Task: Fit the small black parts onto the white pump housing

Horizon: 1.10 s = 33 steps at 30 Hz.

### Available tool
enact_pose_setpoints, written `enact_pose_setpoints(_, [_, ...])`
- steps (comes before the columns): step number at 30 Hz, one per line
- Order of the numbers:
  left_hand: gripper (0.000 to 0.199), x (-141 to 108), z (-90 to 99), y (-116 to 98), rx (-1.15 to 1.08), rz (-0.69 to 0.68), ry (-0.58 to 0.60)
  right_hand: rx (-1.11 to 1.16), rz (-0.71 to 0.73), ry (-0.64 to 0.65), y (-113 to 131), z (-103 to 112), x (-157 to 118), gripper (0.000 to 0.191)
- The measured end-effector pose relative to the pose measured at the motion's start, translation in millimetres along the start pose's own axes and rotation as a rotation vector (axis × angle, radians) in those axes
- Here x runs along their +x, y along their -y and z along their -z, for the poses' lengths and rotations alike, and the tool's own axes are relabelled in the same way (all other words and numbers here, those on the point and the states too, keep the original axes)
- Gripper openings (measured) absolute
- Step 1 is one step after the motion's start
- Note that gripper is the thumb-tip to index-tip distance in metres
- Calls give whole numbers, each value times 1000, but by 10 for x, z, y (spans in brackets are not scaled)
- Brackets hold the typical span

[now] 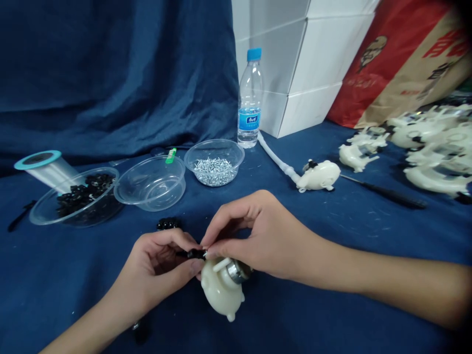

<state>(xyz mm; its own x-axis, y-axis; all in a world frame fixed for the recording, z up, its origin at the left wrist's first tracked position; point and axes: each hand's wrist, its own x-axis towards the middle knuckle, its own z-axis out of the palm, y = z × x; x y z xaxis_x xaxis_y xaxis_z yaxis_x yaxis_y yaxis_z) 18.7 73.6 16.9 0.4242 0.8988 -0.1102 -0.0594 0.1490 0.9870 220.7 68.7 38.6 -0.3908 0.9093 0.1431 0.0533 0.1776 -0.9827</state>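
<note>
A cream plastic housing (221, 290) with a round metal motor (238, 271) on its upper right side is at the front centre, below both hands. My left hand (158, 268) is closed, with thumb and fingers on a small black part (196, 253) at the top of the housing. From the right, my right hand (254, 236) reaches in, thumb and forefinger pinched over a tiny silvery piece (205, 254) beside the black part. Whether that piece is a screw is too small to tell.
Clear bowls hold black parts (84, 196) and screws (214, 169); another bowl (151, 189) stands between them. Behind are a wire spool (51, 169) and a bottle (250, 103). Rightward lie a housing with a tube (319, 176), a screwdriver (391, 194) and several housings (435, 182).
</note>
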Motion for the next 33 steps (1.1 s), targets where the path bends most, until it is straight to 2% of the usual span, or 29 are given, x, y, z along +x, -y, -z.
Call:
enact_pose_setpoints(14, [12,20,64,38,-84,12,86,-71,-12,-20,22,-1,-9,4])
enact_pose_setpoints(28, [13,17,38,20,-71,23,50,-134,-7,1,5,2,-17,3])
enact_pose_setpoints(33, [12,31,70,39,-72,20,69,-148,-16,0,16,-2,-10,3])
